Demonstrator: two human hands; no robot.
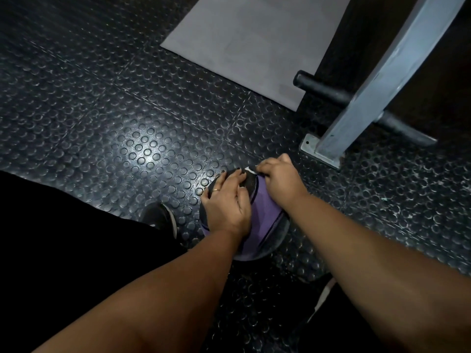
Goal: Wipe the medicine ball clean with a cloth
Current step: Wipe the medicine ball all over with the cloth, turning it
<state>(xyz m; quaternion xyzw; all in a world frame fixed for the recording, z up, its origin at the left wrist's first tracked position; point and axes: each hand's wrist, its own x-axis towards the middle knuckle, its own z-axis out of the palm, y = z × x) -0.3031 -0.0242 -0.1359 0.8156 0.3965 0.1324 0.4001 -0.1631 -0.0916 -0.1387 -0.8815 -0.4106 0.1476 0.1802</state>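
Note:
A purple and black medicine ball [262, 220] sits on the studded rubber floor between my feet. My left hand [226, 200] lies flat over its left upper side, fingers spread and pressing on the black panel. My right hand [277, 178] is on the ball's far upper side with curled fingers. A small white bit of cloth [249, 170] shows at its fingertips; most of the cloth is hidden under the hand.
A grey metal post with a bolted base plate [321, 151] stands just right of and beyond the ball, with a black bar [323, 90] through it. A grey mat [249, 42] lies farther back. My left shoe [160, 217] is beside the ball.

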